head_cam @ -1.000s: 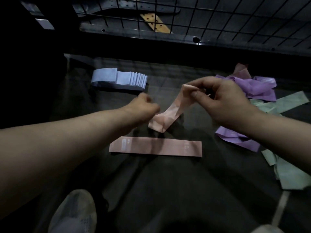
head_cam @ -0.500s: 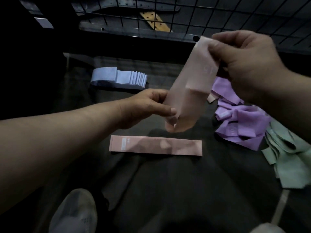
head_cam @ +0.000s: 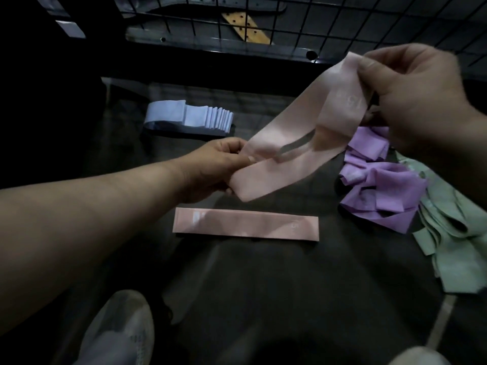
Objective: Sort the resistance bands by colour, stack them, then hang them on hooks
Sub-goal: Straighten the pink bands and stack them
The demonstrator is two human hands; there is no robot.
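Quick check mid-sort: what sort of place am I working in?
Likely a storeroom or stock area, not certain: a wire grid panel stands behind, stacked blue bands and loose purple bands lie on the dark floor.

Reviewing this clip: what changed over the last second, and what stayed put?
The right hand lifted its end of the held pink band up and to the right, while the left hand kept pinching the lower end, so the bunched band is pulled out into a long open loop. Nothing was let go. The flat pink band, blue stack, purple pile and green pile stayed where they were.
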